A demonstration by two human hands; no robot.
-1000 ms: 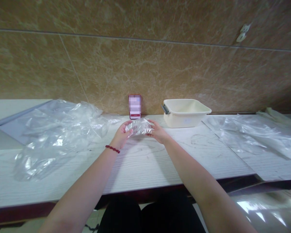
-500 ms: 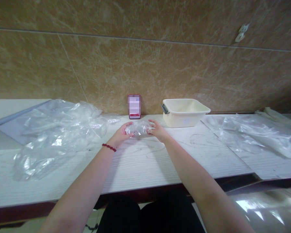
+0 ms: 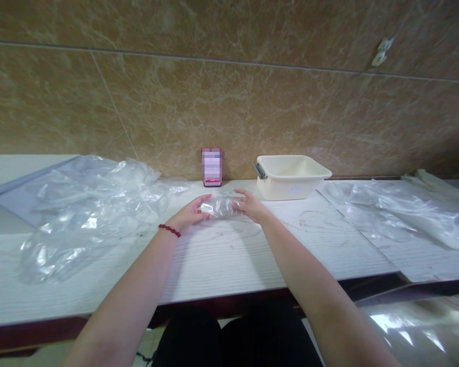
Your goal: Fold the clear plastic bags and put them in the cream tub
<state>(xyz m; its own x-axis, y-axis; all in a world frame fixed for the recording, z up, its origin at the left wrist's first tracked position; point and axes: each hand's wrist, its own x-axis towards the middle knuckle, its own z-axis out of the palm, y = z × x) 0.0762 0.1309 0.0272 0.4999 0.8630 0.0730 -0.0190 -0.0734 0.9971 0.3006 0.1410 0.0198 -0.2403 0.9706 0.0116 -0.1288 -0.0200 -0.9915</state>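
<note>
Between my hands, just above or on the white wood-grain tabletop, is a small bundle of clear plastic film. My left hand, with a dark red bead bracelet at its wrist, grips the left end, thumb below and fingers above. Closed on the right end is my right hand, its index finger lifted away from the film. Whether the bundle is a folded bag or a loose sheet, I cannot tell. A phone with a lit, blurred screen leans on the wall right behind it.
A cream plastic tub with a grey handle stands against the wall, right of my hands. Crumpled clear plastic bags cover the left side. More clear plastic lies at the right. The marbled wall closes off the back.
The plastic bundle looks smoother and slightly longer than before, and sits a touch lower. My left hand has shifted slightly; my right hand has barely moved.
</note>
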